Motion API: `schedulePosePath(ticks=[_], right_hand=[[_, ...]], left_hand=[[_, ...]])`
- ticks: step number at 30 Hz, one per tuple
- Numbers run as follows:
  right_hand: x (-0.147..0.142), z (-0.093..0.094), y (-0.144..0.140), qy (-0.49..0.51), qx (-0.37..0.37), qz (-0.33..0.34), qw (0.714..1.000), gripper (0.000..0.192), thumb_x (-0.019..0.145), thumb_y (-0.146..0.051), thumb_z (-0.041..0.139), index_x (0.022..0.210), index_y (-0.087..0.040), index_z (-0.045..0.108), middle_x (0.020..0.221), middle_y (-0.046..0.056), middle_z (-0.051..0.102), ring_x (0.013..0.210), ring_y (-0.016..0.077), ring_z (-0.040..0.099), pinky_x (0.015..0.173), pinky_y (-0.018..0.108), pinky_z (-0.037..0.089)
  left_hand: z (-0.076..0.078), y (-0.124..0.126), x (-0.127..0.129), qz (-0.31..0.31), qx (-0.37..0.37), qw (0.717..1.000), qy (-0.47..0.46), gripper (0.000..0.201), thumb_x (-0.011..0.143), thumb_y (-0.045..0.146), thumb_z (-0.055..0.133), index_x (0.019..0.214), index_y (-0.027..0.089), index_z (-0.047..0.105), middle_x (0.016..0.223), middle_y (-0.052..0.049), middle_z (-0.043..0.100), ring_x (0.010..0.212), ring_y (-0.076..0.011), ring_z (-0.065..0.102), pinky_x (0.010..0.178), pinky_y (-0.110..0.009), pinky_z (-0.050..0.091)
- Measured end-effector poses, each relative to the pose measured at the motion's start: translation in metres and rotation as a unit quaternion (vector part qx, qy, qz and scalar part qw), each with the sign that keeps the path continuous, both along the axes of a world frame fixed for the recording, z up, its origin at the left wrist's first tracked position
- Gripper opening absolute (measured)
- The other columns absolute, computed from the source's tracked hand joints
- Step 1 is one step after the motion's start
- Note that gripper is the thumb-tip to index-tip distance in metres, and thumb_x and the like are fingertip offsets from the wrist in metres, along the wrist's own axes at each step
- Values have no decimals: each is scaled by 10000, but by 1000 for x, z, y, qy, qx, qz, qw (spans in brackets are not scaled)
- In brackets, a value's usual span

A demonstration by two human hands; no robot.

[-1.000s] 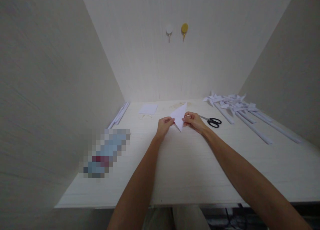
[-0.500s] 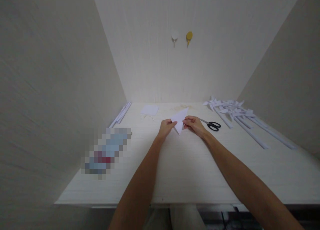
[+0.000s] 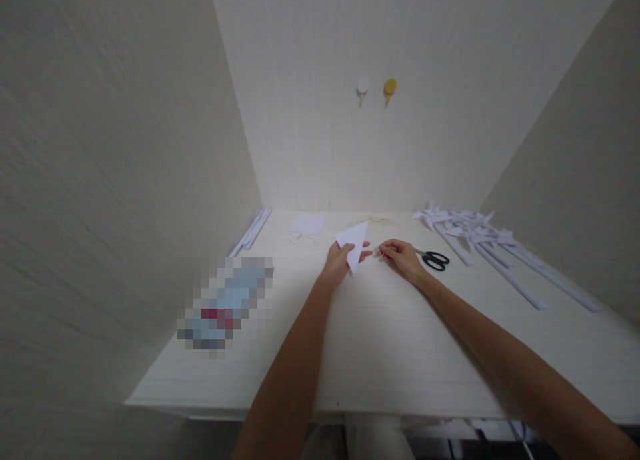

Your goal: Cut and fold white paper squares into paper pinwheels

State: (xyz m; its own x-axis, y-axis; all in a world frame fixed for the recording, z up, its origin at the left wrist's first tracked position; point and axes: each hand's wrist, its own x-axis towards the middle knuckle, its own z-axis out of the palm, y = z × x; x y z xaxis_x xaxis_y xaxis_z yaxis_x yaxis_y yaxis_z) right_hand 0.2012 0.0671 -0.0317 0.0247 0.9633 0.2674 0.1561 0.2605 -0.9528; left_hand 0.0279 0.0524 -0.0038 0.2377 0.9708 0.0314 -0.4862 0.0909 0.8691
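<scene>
A white paper triangle (image 3: 356, 237), apparently folded, is pinched in my left hand (image 3: 337, 265). The thumb lies across its near face, while other fingers stick out behind its right side. Just to the right, apart from the paper, is my right hand (image 3: 401, 257), low over the tabletop. Its thumb and index finger come together in a pinch; what is between them is too small to make out. Black-handled scissors (image 3: 434, 260) lie beside this hand, their blades partly hidden by it.
On the white table (image 3: 380, 353), a flat paper sheet (image 3: 308, 225) lies behind. Rolled paper sticks (image 3: 251, 231) stand far left, near a pixelated item (image 3: 227, 307). Paper pinwheels (image 3: 465, 227) with stick handles are piled right. Two hooks, including a yellow one (image 3: 390, 87), are on the back wall.
My right hand has let go of the paper triangle and drawn away to the right. My left hand keeps the triangle, now turned slightly. The whole view has shifted a little.
</scene>
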Motion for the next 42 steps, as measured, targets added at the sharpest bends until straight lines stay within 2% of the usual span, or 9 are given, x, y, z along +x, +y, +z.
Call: schedulePosePath(ticks=[3, 7, 10, 14, 17, 20, 26, 35, 42], right_hand=[[8, 2, -12, -56, 6, -6, 998, 186, 634, -342, 605, 679, -161, 590, 631, 45, 641, 555, 131, 537, 529, 253, 396], [31, 4, -32, -119, 29, -62, 991, 147, 618, -272, 584, 705, -157, 607, 661, 53, 636, 583, 148, 524, 549, 271, 382], [56, 3, -43, -229, 64, -154, 959, 174, 664, -287, 504, 726, -158, 602, 681, 65, 645, 591, 167, 539, 582, 297, 397], [87, -1, -46, -249, 42, -285, 925, 210, 652, -281, 488, 741, -140, 616, 683, 82, 636, 620, 189, 555, 607, 310, 420], [101, -5, -42, -326, 46, -332, 884, 226, 645, -251, 486, 748, -127, 643, 762, 116, 647, 664, 212, 572, 655, 339, 434], [104, -8, -37, -391, 70, -313, 863, 262, 674, -257, 493, 800, -106, 667, 823, 142, 659, 757, 240, 588, 725, 354, 440], [100, -6, -36, -436, 36, -273, 857, 296, 714, -310, 519, 848, -102, 682, 872, 139, 677, 800, 247, 601, 773, 346, 438], [99, 1, -42, -413, -62, -291, 861, 248, 670, -393, 601, 734, -155, 624, 736, 84, 660, 680, 212, 586, 544, 288, 382], [93, 3, -47, -509, -25, -279, 814, 184, 740, -343, 544, 719, -167, 592, 803, 128, 651, 717, 233, 579, 535, 299, 329]], left_hand=[[1, 0, -1, -4, -7, 1000, 19, 256, 732, 100, 455, 965, 83, 561, 899, -143, 672, 613, -129, 619, 570, -226, 441], [-2, 6, -2, 4, -31, 999, 42, 198, 750, 115, 471, 921, 95, 569, 856, -116, 678, 526, -83, 553, 515, -201, 402], [-5, 8, -2, 7, -24, 998, 56, 182, 760, 140, 492, 918, 103, 574, 835, -104, 679, 522, -78, 542, 527, -205, 400], [-7, 6, -2, 10, -7, 997, 78, 188, 736, 173, 556, 909, 109, 589, 849, -104, 677, 574, -85, 560, 582, -216, 417], [-5, 3, -2, 15, -1, 995, 95, 175, 694, 150, 604, 863, 101, 606, 845, -106, 677, 610, -90, 572, 608, -216, 422], [-2, 2, -1, 22, -6, 993, 116, 140, 672, 127, 626, 808, 91, 619, 815, -105, 679, 632, -100, 585, 638, -224, 430], [-2, 3, 2, 28, -3, 992, 124, 109, 679, 156, 633, 770, 95, 633, 848, -115, 679, 641, -114, 599, 644, -237, 438], [-5, 4, 1, 44, 20, 994, 97, 226, 697, 202, 615, 898, 101, 590, 791, -83, 678, 547, -86, 556, 560, -218, 410], [-4, 4, 4, 50, 5, 994, 95, 159, 669, 136, 618, 821, 93, 607, 773, -84, 676, 591, -89, 558, 596, -222, 410]])
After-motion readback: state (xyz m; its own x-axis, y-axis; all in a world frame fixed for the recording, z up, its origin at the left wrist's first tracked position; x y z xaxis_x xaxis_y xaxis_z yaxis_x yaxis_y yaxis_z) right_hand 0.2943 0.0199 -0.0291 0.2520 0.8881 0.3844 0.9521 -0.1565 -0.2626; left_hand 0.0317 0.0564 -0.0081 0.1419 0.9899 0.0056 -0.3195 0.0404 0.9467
